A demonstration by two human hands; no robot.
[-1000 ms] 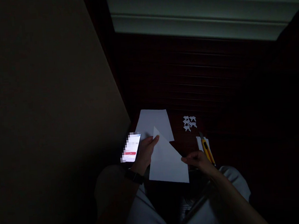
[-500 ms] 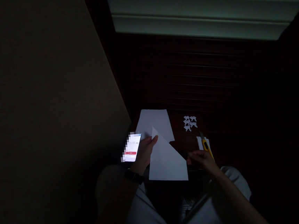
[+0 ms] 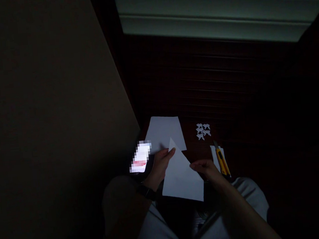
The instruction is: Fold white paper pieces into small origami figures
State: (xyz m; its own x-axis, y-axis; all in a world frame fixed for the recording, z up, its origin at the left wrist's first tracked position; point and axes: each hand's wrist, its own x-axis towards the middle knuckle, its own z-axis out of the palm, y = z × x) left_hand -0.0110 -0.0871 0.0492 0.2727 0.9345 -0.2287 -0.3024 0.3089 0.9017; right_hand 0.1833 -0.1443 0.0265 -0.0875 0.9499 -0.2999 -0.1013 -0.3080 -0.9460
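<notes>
A white sheet of paper (image 3: 182,179), folded slantwise to a point at its top, is held over my lap. My left hand (image 3: 161,164) grips its upper left edge, thumb on top near the point and the other fingers behind the paper. My right hand (image 3: 205,168) pinches the slanting right edge between thumb and fingertips. A dark watch sits on my left wrist. Behind the folded sheet, a flat stack of white paper (image 3: 164,128) lies on the dark table.
A lit phone (image 3: 141,158) is at the left by my left hand. Several small folded paper pieces (image 3: 202,131) lie at the back right of the table. A yellow utility knife (image 3: 221,160) rests on white paper strips (image 3: 214,155) at the right. A wall (image 3: 63,105) rises at the left.
The folded sheet has shifted slightly right and towards me, tilting a little, with my left hand on it. My right hand has moved left and up from its lower right corner onto the slanting edge.
</notes>
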